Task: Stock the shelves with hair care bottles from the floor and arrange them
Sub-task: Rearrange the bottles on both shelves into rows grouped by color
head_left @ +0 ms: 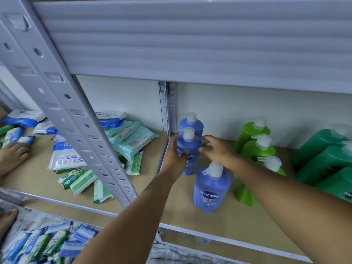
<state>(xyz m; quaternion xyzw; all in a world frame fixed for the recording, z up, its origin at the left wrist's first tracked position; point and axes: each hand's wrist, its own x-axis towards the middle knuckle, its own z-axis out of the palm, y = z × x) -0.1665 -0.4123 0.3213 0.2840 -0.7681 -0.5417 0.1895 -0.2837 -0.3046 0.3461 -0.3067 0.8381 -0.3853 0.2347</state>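
While the left hand (174, 155) presses flat on one side of the middle blue bottle (188, 149) and the right hand (215, 149) curls its fingers on the other side, the bottle stands squeezed between them near the back left corner of the shelf (238, 221). It stands just in front of the back blue bottle (192, 121), maybe touching it. A hard push could knock that one into the wall, or tip the tall pump tops. The front blue bottle (211, 191) stands close under the right arm, so a low arm could bump it over toward the front edge. The post (168, 111) blocks the left side. To the right there is bare board before the light green bottles (255, 141); the dark green bottles (323, 159) stand near the right end.
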